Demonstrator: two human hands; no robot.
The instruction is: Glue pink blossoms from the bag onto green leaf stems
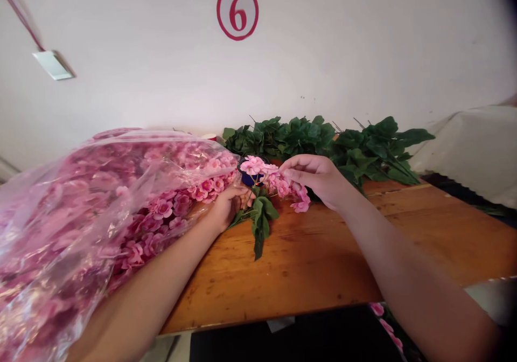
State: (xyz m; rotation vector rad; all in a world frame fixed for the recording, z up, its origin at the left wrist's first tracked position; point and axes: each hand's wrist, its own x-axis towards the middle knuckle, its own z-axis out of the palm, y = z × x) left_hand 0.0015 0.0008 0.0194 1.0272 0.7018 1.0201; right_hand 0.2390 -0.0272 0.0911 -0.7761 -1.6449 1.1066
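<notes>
Clear plastic bag [81, 216] at far left, packed with pink artificial blossoms, lying on the wooden table [307, 259]. Left hand [228, 207] closed around the stem of a blossom spray [278, 181], green leaves hanging below; right hand [313, 176] pinches the spray's pink flowers, fingers and thumb together. Dark blue cup [247, 172] just behind. Green leafy stems [323, 141] heaped along the wall; bag looks mostly full.

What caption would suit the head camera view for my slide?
Left hand and right hand hold a pink blossom spray above a wooden table.
</notes>
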